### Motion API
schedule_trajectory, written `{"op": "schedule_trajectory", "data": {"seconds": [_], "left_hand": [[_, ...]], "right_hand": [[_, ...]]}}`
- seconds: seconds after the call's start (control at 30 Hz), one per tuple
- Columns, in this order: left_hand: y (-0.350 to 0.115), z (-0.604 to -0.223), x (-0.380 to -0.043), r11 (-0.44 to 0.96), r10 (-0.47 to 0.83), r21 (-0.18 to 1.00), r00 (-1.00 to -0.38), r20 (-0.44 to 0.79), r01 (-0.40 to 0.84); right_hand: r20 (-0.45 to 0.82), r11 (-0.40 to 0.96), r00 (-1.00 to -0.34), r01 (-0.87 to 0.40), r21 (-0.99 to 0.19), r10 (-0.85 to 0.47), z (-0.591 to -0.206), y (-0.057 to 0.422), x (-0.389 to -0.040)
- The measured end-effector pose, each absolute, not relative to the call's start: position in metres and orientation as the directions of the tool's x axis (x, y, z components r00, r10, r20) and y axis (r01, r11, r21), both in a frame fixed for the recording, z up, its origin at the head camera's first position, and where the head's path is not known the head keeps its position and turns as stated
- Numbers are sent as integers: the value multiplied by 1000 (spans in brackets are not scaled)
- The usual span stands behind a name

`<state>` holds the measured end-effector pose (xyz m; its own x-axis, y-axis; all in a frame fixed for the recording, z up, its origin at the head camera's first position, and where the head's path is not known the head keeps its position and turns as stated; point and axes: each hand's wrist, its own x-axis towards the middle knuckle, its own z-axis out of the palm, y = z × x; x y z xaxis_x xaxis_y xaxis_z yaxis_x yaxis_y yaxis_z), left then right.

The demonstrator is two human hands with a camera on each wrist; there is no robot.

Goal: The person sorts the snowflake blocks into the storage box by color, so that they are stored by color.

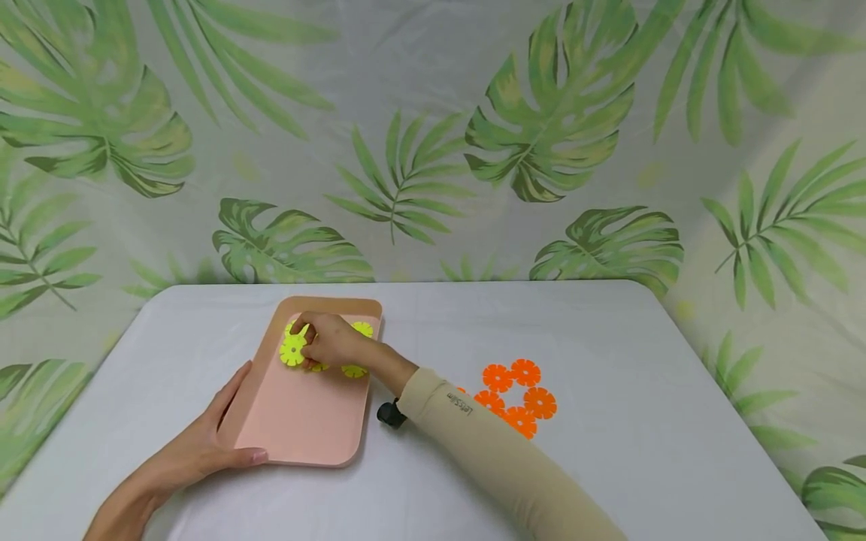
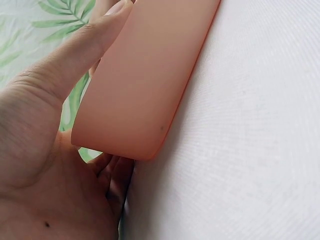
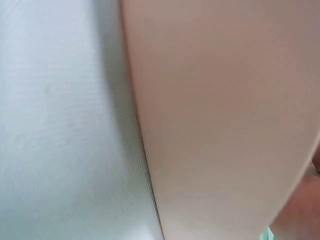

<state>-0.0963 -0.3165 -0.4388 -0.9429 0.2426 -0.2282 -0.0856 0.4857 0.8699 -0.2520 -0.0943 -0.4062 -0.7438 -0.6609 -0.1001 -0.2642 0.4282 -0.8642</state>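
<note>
A pink tray point(image 1: 304, 421) stands on the white table with several yellow notched snowflake discs point(image 1: 293, 351) in its far half. My left hand point(image 1: 203, 443) grips the tray's near left corner, thumb along the near edge and fingers along the left side. In the left wrist view, the thumb point(image 2: 75, 60) lies along the tray's outer wall point(image 2: 145, 75). Over the far part of the tray, my right hand point(image 1: 334, 340) has curled fingers pinching at a yellow disc, partly hidden by the hand. The right wrist view shows mainly the tray's outer wall point(image 3: 215, 110).
Several orange snowflake discs point(image 1: 540, 403) lie on the table to the right of the tray, partly covered by the right sleeve point(image 1: 487, 443). A dark strapped device point(image 1: 390, 414) sits at the right wrist. Leaf-patterned cloth point(image 1: 406, 150) hangs behind the table point(image 1: 643, 421).
</note>
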Motion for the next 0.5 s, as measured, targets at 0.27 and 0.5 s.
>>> {"op": "schedule_trajectory", "data": {"seconds": [0.27,0.5], "left_hand": [[-317,-440,-93,519,241,850,-940,-244,-88],[-317,-437,-95,511,238,856,-943,-231,-81]], "right_hand": [[-189,444,-796,-109,-889,-575,-417,-98,-249],[-185,451,-801,-116,-885,-569,-415,-98,-252]]}}
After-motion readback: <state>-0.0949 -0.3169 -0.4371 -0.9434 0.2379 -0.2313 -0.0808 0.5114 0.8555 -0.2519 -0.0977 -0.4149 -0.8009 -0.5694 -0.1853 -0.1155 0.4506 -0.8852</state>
